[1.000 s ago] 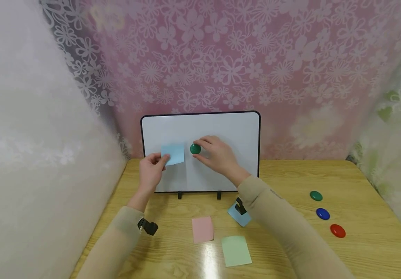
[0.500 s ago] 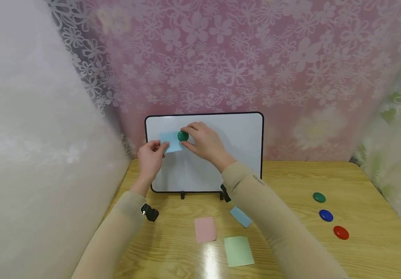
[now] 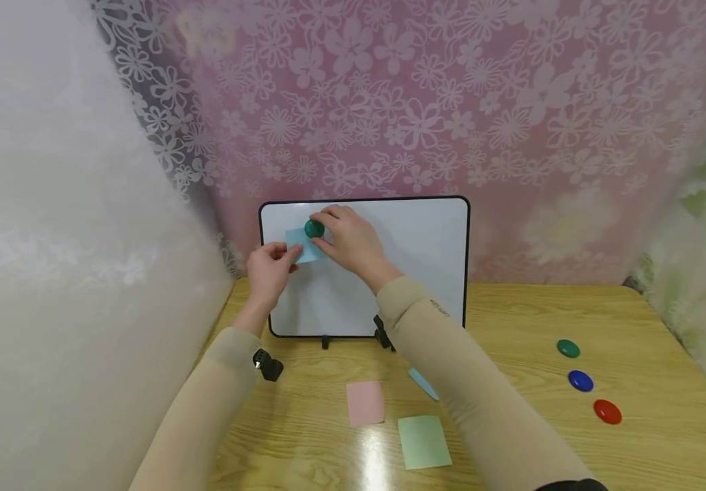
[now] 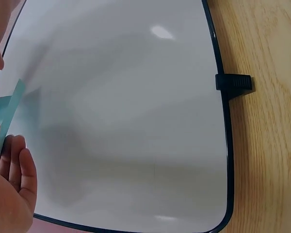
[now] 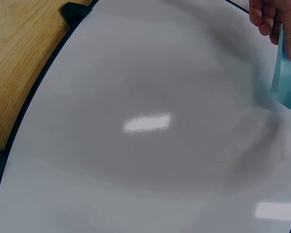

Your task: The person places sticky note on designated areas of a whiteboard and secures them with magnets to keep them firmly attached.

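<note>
Blue sticky note [image 3: 309, 253], pinched by the left hand [image 3: 267, 274], is at the whiteboard's [image 3: 417, 256] upper left, unreleased; the right hand [image 3: 353, 240] pinches a green magnet [image 3: 314, 228] over it. Pink note [image 3: 365, 404], pale-green note [image 3: 424, 442], second blue note [image 3: 423, 384] and three magnets [image 3: 580, 381] lie unused on the tabletop [image 3: 512, 327].

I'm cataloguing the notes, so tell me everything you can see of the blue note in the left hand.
The blue note is plain, looks like paper, roughly rectangular, and its lower edge appears bent. The left hand pinches its left side in front of the whiteboard, upper left; a green disc overlaps its upper right, contact unclear.
</note>
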A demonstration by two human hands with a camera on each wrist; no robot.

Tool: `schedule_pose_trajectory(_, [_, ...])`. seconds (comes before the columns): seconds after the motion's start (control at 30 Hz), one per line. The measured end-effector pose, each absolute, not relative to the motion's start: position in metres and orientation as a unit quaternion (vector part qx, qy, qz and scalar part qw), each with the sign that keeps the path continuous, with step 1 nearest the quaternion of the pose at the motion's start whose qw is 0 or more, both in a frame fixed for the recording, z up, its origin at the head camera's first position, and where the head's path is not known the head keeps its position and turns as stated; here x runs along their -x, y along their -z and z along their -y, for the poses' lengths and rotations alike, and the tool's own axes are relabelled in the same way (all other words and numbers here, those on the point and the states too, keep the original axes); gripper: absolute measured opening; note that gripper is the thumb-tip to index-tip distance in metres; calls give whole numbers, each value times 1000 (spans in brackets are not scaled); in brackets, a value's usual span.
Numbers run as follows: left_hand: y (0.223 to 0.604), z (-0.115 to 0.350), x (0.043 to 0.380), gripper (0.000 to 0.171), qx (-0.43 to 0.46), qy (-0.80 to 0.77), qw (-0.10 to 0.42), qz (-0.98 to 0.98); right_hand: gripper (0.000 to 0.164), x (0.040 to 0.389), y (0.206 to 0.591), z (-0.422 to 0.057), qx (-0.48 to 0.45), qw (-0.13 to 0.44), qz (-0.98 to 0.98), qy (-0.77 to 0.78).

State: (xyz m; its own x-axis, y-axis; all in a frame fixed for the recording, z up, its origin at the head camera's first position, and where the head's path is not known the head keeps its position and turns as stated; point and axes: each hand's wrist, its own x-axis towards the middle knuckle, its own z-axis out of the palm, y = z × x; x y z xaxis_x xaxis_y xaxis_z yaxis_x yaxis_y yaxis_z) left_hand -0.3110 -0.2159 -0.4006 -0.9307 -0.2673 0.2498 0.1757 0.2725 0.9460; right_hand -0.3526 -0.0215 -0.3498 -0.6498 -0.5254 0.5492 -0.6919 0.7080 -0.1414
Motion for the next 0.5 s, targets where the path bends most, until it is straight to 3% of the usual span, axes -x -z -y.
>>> schedule_pose_trajectory(0.5, [394,220,320,34,-46,595,182,781,49,359,345,33,-328,241,897,-170])
